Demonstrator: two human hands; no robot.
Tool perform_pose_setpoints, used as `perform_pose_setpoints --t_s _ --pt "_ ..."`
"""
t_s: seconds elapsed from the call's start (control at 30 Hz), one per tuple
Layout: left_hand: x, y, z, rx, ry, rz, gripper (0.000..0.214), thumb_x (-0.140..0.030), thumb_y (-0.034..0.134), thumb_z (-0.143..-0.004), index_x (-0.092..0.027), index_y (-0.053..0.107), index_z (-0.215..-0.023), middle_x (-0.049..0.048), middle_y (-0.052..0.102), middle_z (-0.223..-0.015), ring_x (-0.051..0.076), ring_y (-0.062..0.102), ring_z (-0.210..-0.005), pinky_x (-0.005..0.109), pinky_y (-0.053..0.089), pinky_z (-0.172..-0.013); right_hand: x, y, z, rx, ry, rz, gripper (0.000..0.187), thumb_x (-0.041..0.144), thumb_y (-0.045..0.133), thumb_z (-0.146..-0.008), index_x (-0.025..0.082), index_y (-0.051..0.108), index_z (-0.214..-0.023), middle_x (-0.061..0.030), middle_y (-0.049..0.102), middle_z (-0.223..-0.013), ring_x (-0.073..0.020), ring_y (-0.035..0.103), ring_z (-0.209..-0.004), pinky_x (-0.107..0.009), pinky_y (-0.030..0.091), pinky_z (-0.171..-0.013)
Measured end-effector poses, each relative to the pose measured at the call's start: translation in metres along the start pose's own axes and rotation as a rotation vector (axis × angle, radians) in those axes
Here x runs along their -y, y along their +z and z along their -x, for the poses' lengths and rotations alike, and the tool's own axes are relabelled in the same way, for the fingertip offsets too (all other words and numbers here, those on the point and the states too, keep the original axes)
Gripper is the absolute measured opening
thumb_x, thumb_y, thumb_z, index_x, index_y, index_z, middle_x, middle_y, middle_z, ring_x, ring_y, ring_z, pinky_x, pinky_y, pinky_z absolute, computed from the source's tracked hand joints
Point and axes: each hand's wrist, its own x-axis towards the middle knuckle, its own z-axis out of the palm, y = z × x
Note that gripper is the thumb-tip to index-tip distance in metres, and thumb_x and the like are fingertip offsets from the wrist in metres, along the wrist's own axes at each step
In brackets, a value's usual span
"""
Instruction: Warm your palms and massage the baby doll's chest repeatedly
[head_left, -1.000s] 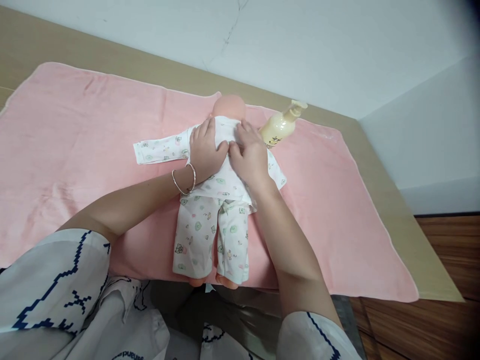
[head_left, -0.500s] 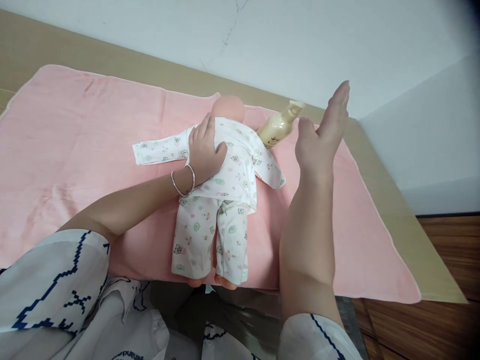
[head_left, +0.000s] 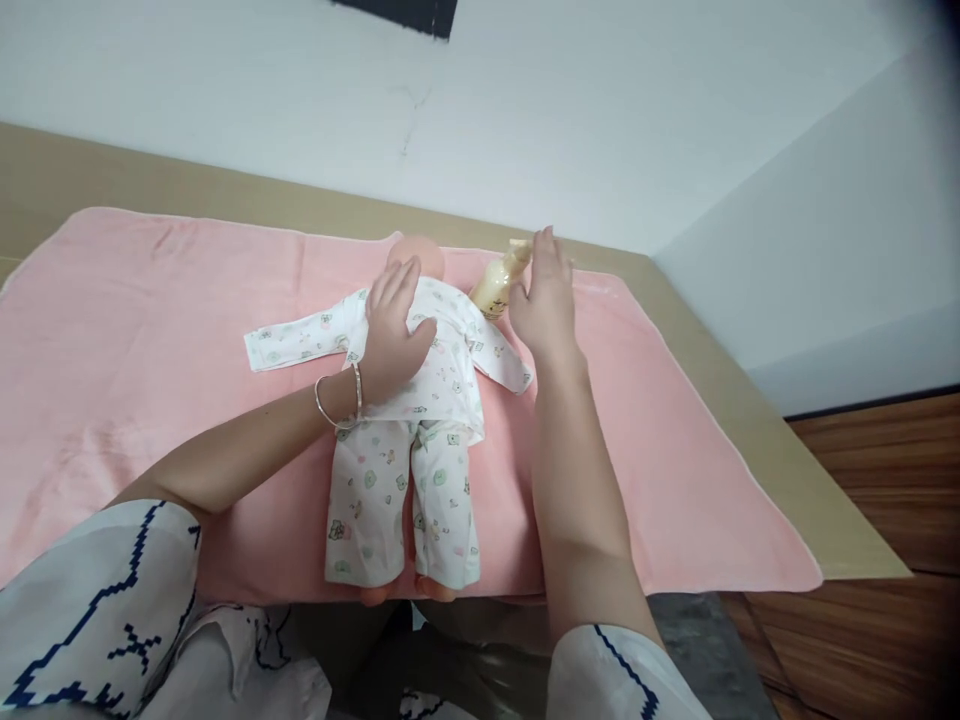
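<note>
While our spread left hand (head_left: 390, 328) is pressing the doll (head_left: 442, 375), we are holding our open right hand (head_left: 546, 300) beside the bottle (head_left: 493, 288).

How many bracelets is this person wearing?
2, both on the left wrist: one bracelet nearer the forearm, the other bracelet beside the left hand resting on the doll. None on the right wrist.

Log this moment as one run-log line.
doll: face down on pink towel | left hand: flat on its back | right hand: open, beside pump bottle
</note>
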Motion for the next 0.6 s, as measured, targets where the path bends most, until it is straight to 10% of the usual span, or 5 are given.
perform_pose_setpoints --t_s 0.27,0.6 --pt "-0.048 0.018 -0.021 0.296 -0.209 0.550 0.057 -0.032 0.045 -0.091 -0.023 0.047 -0.147 0.0060 0.052 -0.154 0.023 0.045 -0.147 0.045 0.044 -0.119 0.028 0.002 0.006 -0.003 0.069 -0.009 0.067 0.024 0.043 -0.091 0.019 0.028 -0.156 -0.0145 0.031 -0.164 -0.0344 0.038 -0.146 -0.058 0.037 -0.117" --pt "-0.013 0.058 -0.105 0.384 -0.323 0.699 0.068 -0.065 0.025 -0.098 -0.021 0.045 -0.146 0.0148 0.053 -0.146 0.028 0.047 -0.145 0.052 0.047 -0.112 0.038 0.001 0.009 -0.071 0.105 -0.018 0.063 0.024 0.046 -0.086 0.014 0.043 -0.148 -0.0169 0.040 -0.158 -0.0359 0.046 -0.137 -0.054 0.044 -0.111"
